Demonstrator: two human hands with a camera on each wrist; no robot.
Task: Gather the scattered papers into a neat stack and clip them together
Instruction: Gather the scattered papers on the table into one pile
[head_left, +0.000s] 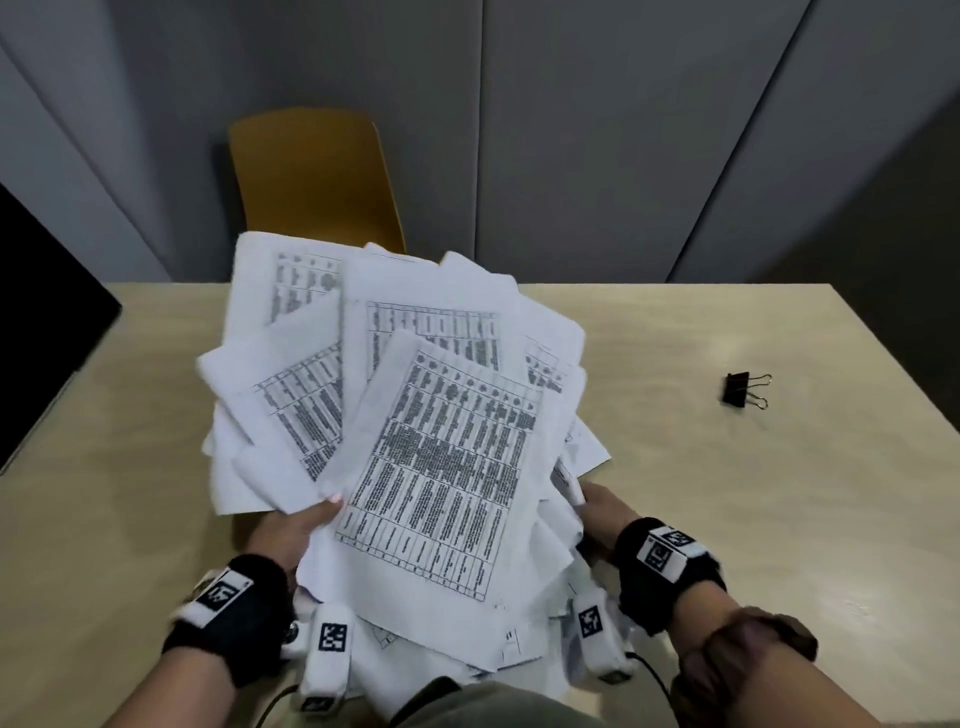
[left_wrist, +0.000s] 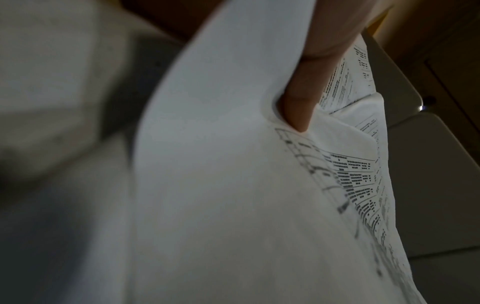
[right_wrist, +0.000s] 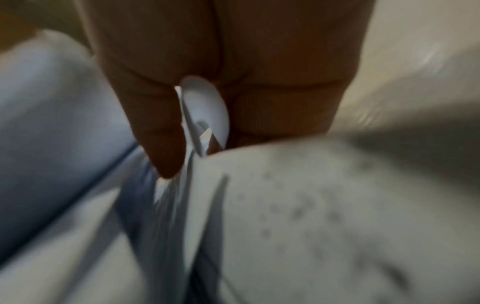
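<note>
A loose, fanned heap of white printed papers with tables on them is held up over the table, tilted toward me. My left hand grips the heap's left lower side, thumb on top. My right hand grips its right side. In the left wrist view a finger pokes between sheets of the papers. The right wrist view is blurred; fingers pinch edges of the papers. A black binder clip with wire handles lies on the table to the right, apart from both hands.
The light wooden table has bare surface on both sides of the heap. A mustard-yellow chair stands beyond the far edge. A dark screen sits at the left. Grey wall panels are behind.
</note>
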